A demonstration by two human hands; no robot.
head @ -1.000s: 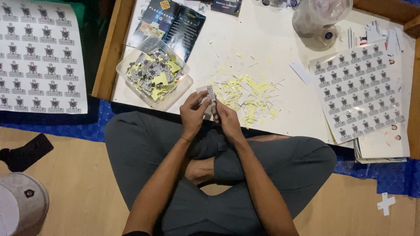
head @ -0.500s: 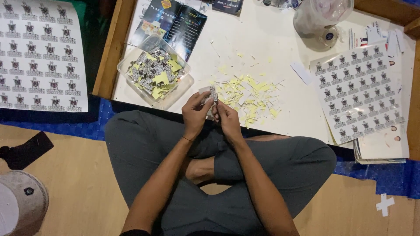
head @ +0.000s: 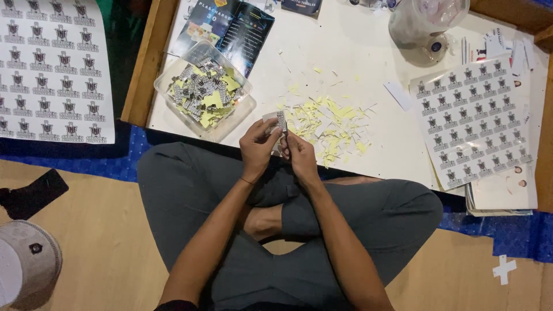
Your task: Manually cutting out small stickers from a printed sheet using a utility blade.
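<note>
I sit cross-legged at a low white table (head: 357, 69). My left hand (head: 257, 147) and my right hand (head: 298, 154) are together at the table's near edge, both pinching a small grey-and-white sticker piece (head: 277, 120) between the fingertips. Just beyond the hands lies a scatter of pale yellow paper scraps (head: 329, 122). To the left of my left hand stands a clear plastic tub (head: 201, 92) holding several cut stickers and yellow backing bits.
A printed sticker sheet (head: 475, 118) lies on the table's right over other papers. Another large sticker sheet (head: 52, 69) lies on the floor at left. A dark leaflet (head: 230, 26) and a clear jar (head: 423, 23) sit at the back. A cap (head: 26, 268) and a black object (head: 34, 193) lie on the floor.
Both hands have stayed together on the small sticker piece; only the fingers have shifted slightly. Nothing else has moved.
</note>
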